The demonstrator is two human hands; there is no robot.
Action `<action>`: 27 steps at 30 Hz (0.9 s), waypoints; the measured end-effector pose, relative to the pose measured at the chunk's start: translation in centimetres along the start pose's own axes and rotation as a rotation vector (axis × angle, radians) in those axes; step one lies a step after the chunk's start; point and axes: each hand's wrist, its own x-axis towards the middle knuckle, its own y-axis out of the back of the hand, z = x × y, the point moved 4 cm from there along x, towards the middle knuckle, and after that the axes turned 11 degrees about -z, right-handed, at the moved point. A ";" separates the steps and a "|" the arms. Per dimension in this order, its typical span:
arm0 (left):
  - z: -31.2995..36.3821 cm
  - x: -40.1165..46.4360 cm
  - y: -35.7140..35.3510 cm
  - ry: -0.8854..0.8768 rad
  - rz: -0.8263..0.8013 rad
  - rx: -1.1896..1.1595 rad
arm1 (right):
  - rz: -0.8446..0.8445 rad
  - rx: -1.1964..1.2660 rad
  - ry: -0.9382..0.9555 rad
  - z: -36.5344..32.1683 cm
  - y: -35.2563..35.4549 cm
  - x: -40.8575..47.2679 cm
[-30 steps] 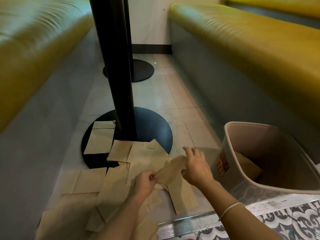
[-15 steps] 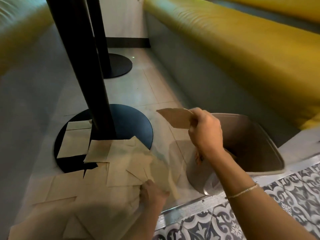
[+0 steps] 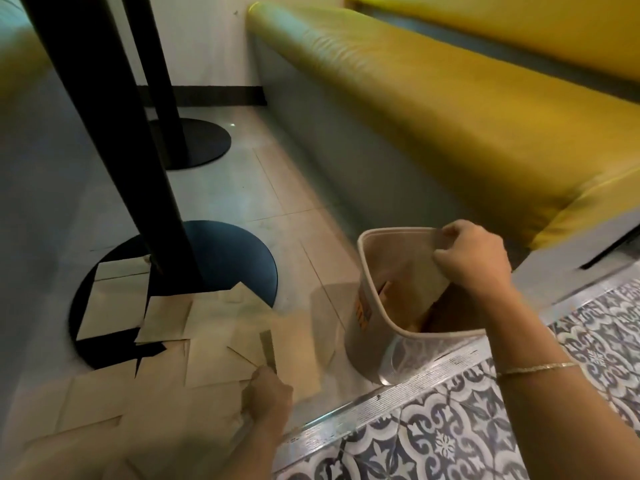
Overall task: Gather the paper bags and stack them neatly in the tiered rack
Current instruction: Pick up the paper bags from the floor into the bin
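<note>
In the head view, the right hand (image 3: pixel 472 259) pinches a brown paper bag (image 3: pixel 420 275) half inside the beige plastic bin (image 3: pixel 367 327) on the floor. The left hand (image 3: pixel 268 398) grips the edge of another paper bag (image 3: pixel 291 348) among the scattered bags (image 3: pixel 114 393) lying by the black table base (image 3: pixel 221 251).

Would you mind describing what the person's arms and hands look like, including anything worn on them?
Both forearms are bare, with no sleeves in view and no gloves. The right hand has a thin gold-coloured bracelet round the wrist. The left hand shows no jewellery; rings cannot be made out on either hand.
</note>
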 end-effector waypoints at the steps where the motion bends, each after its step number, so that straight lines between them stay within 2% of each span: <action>1: 0.6 -0.1 1.1 -0.066 0.002 -0.027 | -0.012 0.026 0.008 0.1 -0.4 0.1; 6: 7.2 -2.4 7.3 -0.365 -0.005 -0.200 | -0.103 0.142 0.248 -2.4 -1.0 -0.3; 10: 14.6 -6.7 11.6 -0.617 0.033 -0.117 | -0.167 0.227 0.441 -4.8 -0.9 -1.2; 12: 17.7 -8.4 12.5 -0.722 0.043 -0.046 | -0.210 0.398 0.524 -5.4 -0.1 -1.7; 16: 21.9 -10.4 13.0 -0.866 0.003 -0.064 | -0.424 0.777 0.649 -5.1 2.8 -3.0; 18: 23.3 -11.1 13.1 -0.895 0.011 -0.062 | -0.445 0.813 0.692 -4.4 4.3 -3.2; 20: 24.5 -11.4 12.8 -0.913 0.023 -0.026 | -0.345 0.673 0.665 -3.7 4.9 -3.1; 24: 26.1 -11.9 11.2 -0.944 -0.024 0.042 | 0.118 0.466 0.463 -2.1 5.4 -2.3; 25: 25.9 -11.6 10.8 -0.925 -0.048 0.021 | 0.171 0.429 0.413 -1.7 5.3 -2.3; 27: 24.8 -10.3 10.5 -0.856 -0.072 -0.066 | 0.157 0.377 0.305 -0.7 4.2 -1.8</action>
